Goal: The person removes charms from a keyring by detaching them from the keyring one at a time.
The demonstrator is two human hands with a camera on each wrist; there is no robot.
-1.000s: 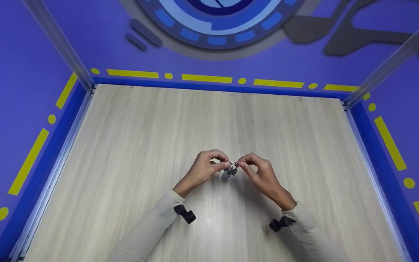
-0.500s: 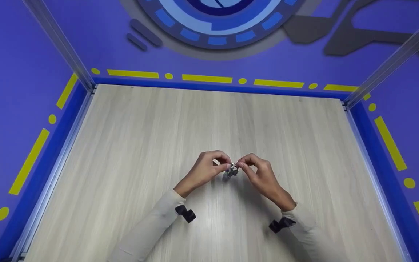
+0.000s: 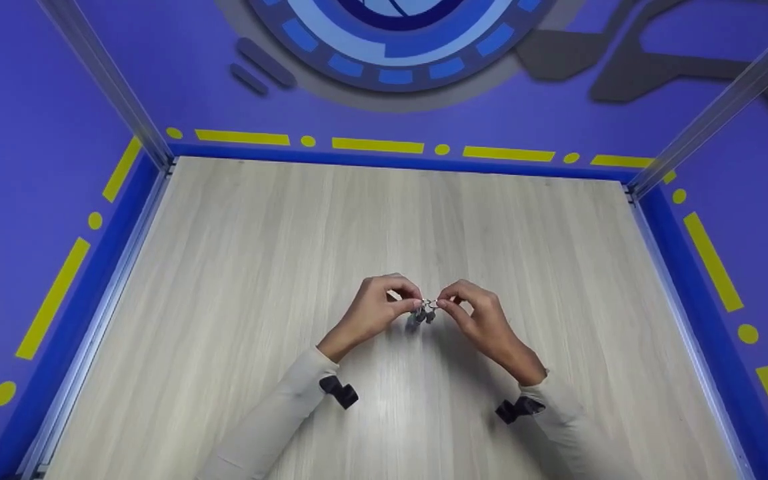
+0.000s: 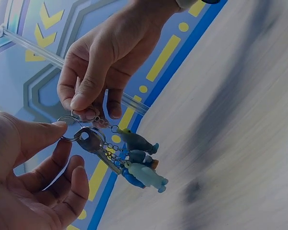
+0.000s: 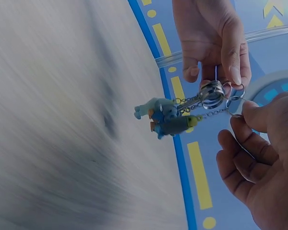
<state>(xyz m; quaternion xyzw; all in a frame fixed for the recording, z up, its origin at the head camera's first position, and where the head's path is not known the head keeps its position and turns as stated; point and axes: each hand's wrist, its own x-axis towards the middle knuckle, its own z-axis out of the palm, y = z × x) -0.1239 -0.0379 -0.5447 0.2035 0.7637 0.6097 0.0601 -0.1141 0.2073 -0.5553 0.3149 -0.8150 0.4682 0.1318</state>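
Note:
The left hand pinches a metal key ring between thumb and forefinger. A silver key hangs from that ring, along with small figurines on chains, among them a pale green one. Opposite, the right hand pinches another ring, from which a chain leads to a dark figurine with a yellow-green end. The two rings touch or cross; whether they are linked cannot be told. The whole bunch hangs above the table between the hands.
A wood-grain table spreads beneath the hands. Blue walls with yellow markings stand behind it and at both sides, with metal posts at the corners. Black wrist cameras sit on both sleeves.
The right hand has shifted slightly right, away from the left, and a ring now shows between the fingertips. The left hand has hardly moved.

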